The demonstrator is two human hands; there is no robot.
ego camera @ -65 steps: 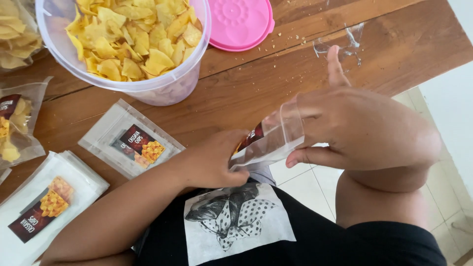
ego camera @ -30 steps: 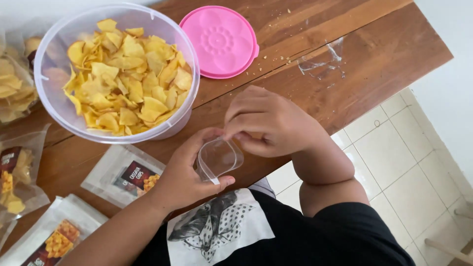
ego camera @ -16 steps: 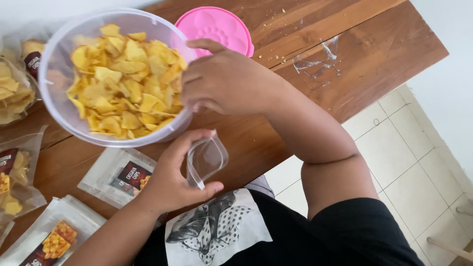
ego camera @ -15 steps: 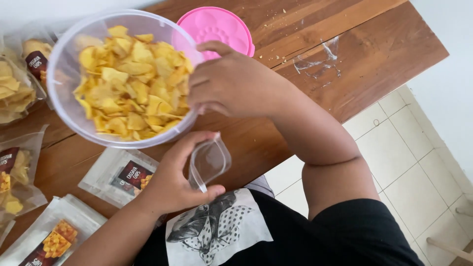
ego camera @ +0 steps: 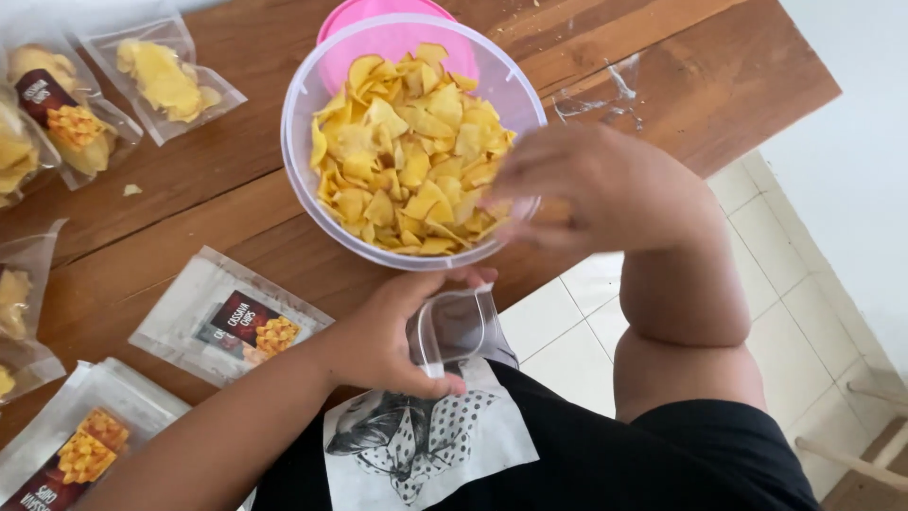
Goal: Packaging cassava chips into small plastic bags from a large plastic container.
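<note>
Yellow chips (ego camera: 407, 170) fill the clear plastic bowl (ego camera: 301, 142); right hand (ego camera: 596, 194), blurred, grasps some. Left hand (ego camera: 388, 341) fingers pinch an empty clear pouch (ego camera: 459, 326) open, its lower edge hidden.

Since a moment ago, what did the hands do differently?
The right hand let go of the clear pouch and moved up into the bowl of yellow chips, fingers now among the chips. The left hand kept holding the pouch open below the table edge. The flat pouches on the wooden table stayed put.
</note>
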